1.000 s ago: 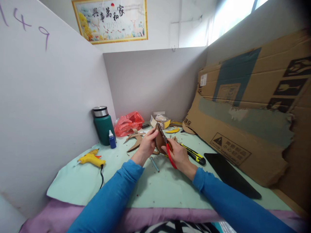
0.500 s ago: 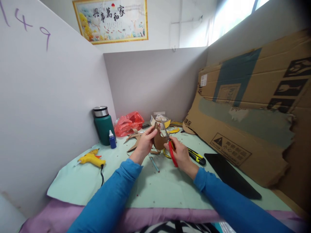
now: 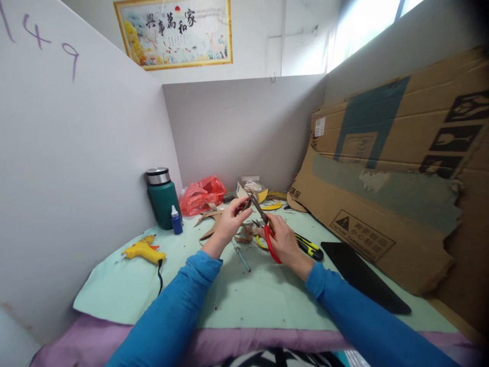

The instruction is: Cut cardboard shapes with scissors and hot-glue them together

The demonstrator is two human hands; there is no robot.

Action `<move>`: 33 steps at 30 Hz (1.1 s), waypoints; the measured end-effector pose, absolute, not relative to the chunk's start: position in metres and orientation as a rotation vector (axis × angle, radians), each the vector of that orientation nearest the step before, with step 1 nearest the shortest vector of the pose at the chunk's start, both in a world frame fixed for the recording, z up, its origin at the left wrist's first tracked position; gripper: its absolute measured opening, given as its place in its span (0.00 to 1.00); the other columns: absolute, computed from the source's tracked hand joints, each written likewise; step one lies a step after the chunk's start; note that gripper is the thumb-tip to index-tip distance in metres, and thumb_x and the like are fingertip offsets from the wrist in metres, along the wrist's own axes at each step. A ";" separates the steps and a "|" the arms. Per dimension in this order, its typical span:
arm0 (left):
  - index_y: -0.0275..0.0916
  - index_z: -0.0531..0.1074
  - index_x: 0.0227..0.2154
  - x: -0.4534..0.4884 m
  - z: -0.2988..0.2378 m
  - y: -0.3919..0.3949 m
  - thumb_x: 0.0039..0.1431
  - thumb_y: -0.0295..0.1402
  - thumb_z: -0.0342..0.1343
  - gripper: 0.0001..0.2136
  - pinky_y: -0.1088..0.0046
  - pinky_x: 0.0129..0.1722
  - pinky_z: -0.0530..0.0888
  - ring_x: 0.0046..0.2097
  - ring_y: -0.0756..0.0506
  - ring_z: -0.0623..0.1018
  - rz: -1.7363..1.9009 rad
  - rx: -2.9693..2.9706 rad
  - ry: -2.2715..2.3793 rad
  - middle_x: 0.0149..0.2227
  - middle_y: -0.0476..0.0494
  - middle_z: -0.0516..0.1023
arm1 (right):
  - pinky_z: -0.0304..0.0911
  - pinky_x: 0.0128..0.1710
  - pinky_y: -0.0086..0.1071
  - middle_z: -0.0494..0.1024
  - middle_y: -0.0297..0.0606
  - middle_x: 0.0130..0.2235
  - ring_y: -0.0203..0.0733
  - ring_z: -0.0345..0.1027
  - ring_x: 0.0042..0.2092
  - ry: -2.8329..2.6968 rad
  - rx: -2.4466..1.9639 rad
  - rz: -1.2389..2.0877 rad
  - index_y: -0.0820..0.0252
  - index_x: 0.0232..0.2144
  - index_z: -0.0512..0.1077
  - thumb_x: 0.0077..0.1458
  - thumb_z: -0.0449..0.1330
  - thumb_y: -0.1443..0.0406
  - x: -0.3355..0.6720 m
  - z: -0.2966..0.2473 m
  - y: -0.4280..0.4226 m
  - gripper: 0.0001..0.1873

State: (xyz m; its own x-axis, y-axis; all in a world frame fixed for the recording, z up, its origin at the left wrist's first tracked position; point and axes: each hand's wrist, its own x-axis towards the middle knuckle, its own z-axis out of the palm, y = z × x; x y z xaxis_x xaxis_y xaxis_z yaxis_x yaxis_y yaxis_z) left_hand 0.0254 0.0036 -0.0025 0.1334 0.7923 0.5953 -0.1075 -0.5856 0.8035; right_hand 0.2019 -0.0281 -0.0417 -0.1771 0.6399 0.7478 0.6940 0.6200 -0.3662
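Note:
My left hand (image 3: 228, 223) pinches a small brown cardboard piece (image 3: 245, 204), which is turned nearly edge-on and partly hidden by the fingers. My right hand (image 3: 286, 239) is closed around the red-handled scissors (image 3: 272, 248). Their blades point up and away, reaching the cardboard piece beside my left fingertips; whether they bite into it cannot be made out. Below my hands lie cardboard scraps (image 3: 245, 234) and a light-blue pen (image 3: 242, 257). A yellow-and-black utility knife (image 3: 310, 247) lies just right of my right hand.
Left stand a yellow glue gun (image 3: 144, 250), a green flask (image 3: 162, 201) and a small blue bottle (image 3: 176, 222). Behind are a red plastic bag (image 3: 204, 194) and a small box (image 3: 263, 194). A black flat panel (image 3: 362, 278) and large cardboard (image 3: 367, 214) occupy the right.
The cardboard piece has turned from showing its broad curved face to nearly edge-on. My left fingers have shifted around it. The scissors have barely moved.

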 end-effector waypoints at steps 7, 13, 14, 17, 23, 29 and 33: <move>0.42 0.71 0.50 0.022 -0.006 0.009 0.52 0.36 0.60 0.21 0.67 0.50 0.68 0.49 0.43 0.72 1.540 1.813 0.712 0.48 0.41 0.73 | 0.62 0.37 0.34 0.73 0.43 0.39 0.45 0.66 0.37 -1.891 -1.115 -0.109 0.60 0.48 0.67 0.58 0.52 0.50 0.205 -0.037 -0.031 0.24; 0.41 0.72 0.48 0.021 -0.002 0.007 0.52 0.35 0.60 0.19 0.66 0.52 0.66 0.50 0.43 0.72 1.580 1.915 0.723 0.48 0.40 0.73 | 0.62 0.40 0.35 0.74 0.43 0.41 0.45 0.68 0.40 -1.884 -1.112 -0.089 0.60 0.47 0.67 0.58 0.52 0.50 0.205 -0.037 -0.031 0.23; 0.41 0.73 0.48 0.021 -0.001 0.006 0.52 0.35 0.60 0.18 0.66 0.52 0.66 0.50 0.43 0.72 1.582 1.939 0.726 0.48 0.40 0.73 | 0.62 0.41 0.35 0.74 0.43 0.41 0.45 0.68 0.41 -1.883 -1.113 -0.085 0.59 0.47 0.67 0.58 0.52 0.50 0.206 -0.036 -0.031 0.22; 0.41 0.73 0.47 0.020 0.002 0.005 0.53 0.35 0.59 0.18 0.66 0.51 0.67 0.50 0.43 0.71 1.583 2.014 0.739 0.48 0.41 0.72 | 0.62 0.41 0.35 0.74 0.42 0.42 0.45 0.68 0.42 -1.888 -1.108 -0.082 0.58 0.47 0.67 0.59 0.52 0.51 0.206 -0.033 -0.032 0.22; 0.40 0.71 0.49 0.018 0.001 0.006 0.55 0.35 0.57 0.18 0.67 0.50 0.67 0.48 0.44 0.71 1.561 2.120 0.787 0.47 0.40 0.71 | 0.62 0.40 0.34 0.74 0.42 0.42 0.45 0.68 0.41 -1.899 -1.144 -0.095 0.59 0.47 0.68 0.59 0.52 0.51 0.207 -0.031 -0.033 0.22; 0.41 0.71 0.50 0.016 0.003 0.006 0.56 0.36 0.57 0.18 0.67 0.49 0.67 0.47 0.44 0.71 1.553 2.167 0.795 0.46 0.41 0.71 | 0.62 0.41 0.34 0.74 0.42 0.42 0.45 0.68 0.42 -1.907 -1.140 -0.097 0.58 0.47 0.68 0.59 0.52 0.51 0.208 -0.033 -0.032 0.21; 0.41 0.71 0.50 0.014 0.002 0.008 0.56 0.36 0.56 0.18 0.66 0.49 0.67 0.46 0.44 0.71 1.539 2.199 0.793 0.44 0.41 0.70 | 0.62 0.40 0.34 0.75 0.42 0.41 0.45 0.69 0.41 -1.911 -1.148 -0.101 0.58 0.47 0.68 0.59 0.51 0.51 0.208 -0.032 -0.033 0.21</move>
State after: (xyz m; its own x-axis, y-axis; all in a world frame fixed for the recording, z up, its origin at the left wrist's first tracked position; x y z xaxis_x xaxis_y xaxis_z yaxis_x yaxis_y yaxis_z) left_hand 0.0145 0.0080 0.0019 0.2567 0.6171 0.7439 0.2478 -0.7859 0.5665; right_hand 0.2081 -0.0325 -0.0316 -0.1870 0.6755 0.7133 0.7467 0.5695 -0.3436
